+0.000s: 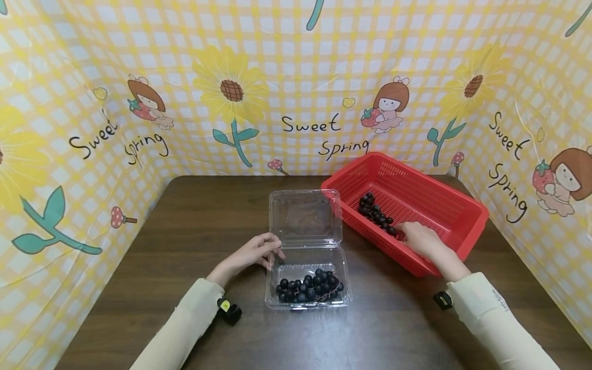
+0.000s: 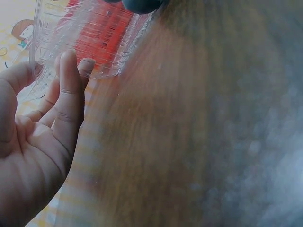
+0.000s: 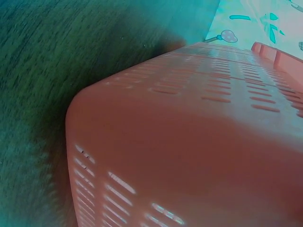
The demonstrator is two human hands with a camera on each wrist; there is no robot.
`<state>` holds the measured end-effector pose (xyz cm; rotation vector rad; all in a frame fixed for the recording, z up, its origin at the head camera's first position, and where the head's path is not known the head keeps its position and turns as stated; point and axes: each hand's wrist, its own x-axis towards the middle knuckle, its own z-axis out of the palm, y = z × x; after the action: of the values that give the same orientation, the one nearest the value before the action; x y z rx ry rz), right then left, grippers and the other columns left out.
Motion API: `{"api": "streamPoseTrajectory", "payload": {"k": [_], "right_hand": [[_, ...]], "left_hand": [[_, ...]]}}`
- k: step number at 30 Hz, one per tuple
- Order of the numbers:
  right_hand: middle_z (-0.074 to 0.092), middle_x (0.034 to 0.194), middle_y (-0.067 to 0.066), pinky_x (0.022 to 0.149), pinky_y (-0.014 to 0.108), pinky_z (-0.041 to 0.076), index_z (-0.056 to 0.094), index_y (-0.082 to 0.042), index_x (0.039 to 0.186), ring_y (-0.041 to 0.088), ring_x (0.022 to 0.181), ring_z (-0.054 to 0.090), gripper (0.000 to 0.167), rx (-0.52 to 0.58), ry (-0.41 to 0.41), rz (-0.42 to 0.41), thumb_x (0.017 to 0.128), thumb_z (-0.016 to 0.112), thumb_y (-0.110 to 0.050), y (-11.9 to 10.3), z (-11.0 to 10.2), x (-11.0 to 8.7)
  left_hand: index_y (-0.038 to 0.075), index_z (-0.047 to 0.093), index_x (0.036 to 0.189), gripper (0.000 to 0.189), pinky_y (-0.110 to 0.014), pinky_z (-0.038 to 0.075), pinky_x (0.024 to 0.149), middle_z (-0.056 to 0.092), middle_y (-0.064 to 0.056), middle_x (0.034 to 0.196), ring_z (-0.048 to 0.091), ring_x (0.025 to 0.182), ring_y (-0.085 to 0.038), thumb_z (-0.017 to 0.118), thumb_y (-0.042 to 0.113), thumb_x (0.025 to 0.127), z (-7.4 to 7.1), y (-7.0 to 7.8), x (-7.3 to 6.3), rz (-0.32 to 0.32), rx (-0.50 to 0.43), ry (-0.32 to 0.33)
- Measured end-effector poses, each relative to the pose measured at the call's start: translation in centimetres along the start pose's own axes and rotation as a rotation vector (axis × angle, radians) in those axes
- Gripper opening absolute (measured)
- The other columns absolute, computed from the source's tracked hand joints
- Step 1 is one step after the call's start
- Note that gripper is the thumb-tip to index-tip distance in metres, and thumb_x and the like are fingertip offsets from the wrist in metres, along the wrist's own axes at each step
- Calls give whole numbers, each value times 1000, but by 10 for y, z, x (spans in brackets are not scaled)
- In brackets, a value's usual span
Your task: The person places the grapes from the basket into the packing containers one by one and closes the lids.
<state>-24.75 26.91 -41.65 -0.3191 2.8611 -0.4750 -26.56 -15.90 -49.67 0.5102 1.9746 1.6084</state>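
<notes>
A clear plastic clamshell box lies with its lid raised, and dark grapes fill the front part of its base. My left hand pinches the box's left edge near the hinge, thumb and fingers on either side of the plastic in the left wrist view. My right hand reaches over the near wall of the red basket. Its fingertips are right at the near end of a bunch of dark grapes on the basket floor. I cannot tell whether they grip it.
The red basket stands at the back right, angled, its left corner close behind the raised lid. Its slotted wall fills much of the right wrist view. Brown wooden table lies under everything, and a checked cloth hangs around the back and sides.
</notes>
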Motion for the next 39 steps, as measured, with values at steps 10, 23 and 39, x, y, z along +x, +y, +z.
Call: {"api": "streamPoseTrajectory", "payload": {"k": [10, 23, 39], "right_hand": [[66, 103, 16, 80, 52, 50, 60, -2, 119, 30, 94, 61, 40, 5, -3, 7, 84, 67, -20, 0, -1, 0], [68, 101, 15, 80, 52, 51, 65, -6, 113, 30, 92, 63, 31, 5, 45, -40, 85, 66, -21, 4, 0, -2], [68, 83, 5, 64, 42, 50, 70, -12, 98, 19, 75, 59, 18, -69, 125, -79, 88, 62, -24, 7, 3, 3]], "left_hand": [[-1, 44, 110, 35, -31, 54, 57, 66, -18, 99, 58, 59, -14, 47, 32, 97, 0, 0, 0, 4, -3, -8], [2, 45, 110, 36, -32, 55, 58, 67, -15, 99, 58, 60, -14, 48, 35, 97, 0, -1, 0, -6, 14, 3], [2, 45, 110, 35, -32, 55, 58, 67, -15, 99, 58, 60, -14, 48, 35, 97, 0, -2, 1, 1, 13, 6]]}}
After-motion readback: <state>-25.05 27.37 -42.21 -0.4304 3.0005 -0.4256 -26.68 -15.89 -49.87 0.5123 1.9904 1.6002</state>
